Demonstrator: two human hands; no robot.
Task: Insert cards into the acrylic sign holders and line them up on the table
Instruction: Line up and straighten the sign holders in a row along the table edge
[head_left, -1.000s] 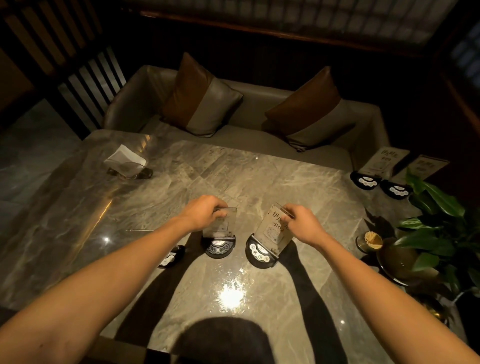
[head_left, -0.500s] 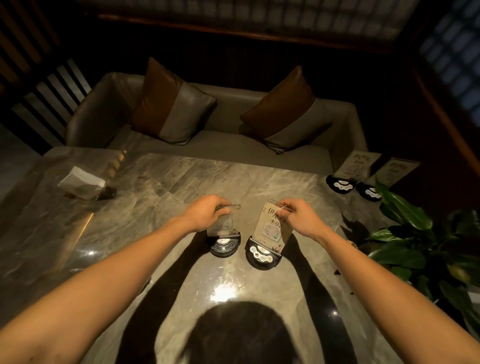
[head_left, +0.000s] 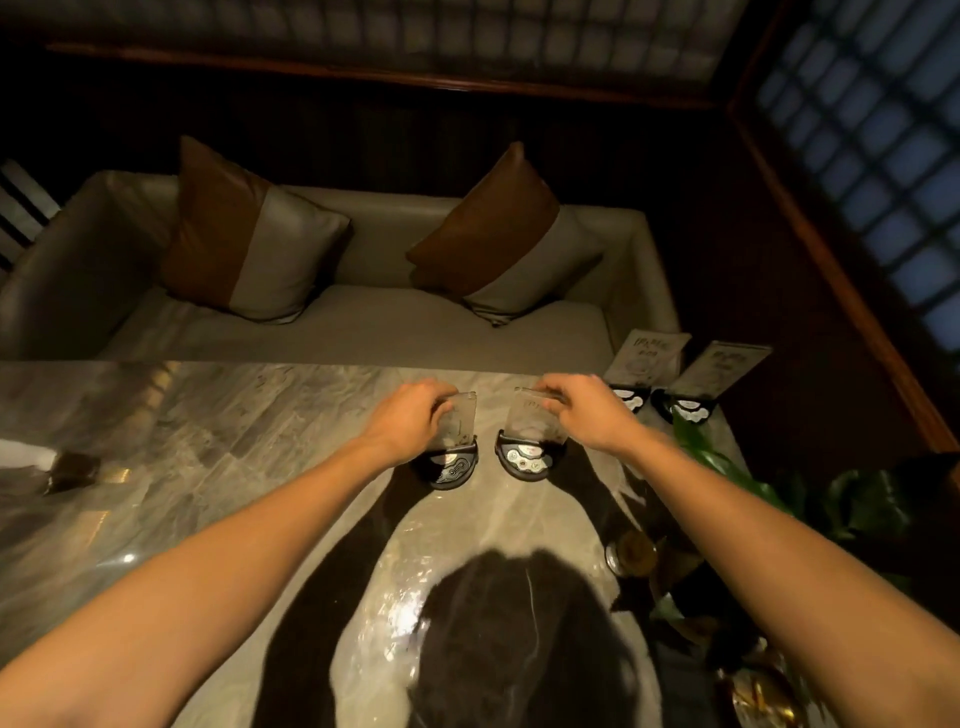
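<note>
left hand (head_left: 410, 418) grips left holder (head_left: 453, 441) | right hand (head_left: 587, 415) grips right holder (head_left: 530, 439) | both carried farther across table (head_left: 208, 441)

1. The left hand (head_left: 410, 415) covers the left side of the clear panel of the left sign holder (head_left: 453, 447), so its finger contact there cannot be seen.
2. The right hand (head_left: 584, 415) hides the 3 o'clock edge of the right sign holder (head_left: 527, 441); motion blur makes the card's print unreadable.
3. Print on the two far sign holders (head_left: 675, 374) at 1 o'clock is too small to read.
4. The dark object (head_left: 70, 470) at 9 o'clock is blurred.
5. The plant (head_left: 769, 499) is lost in shadow at 4 o'clock.
</note>
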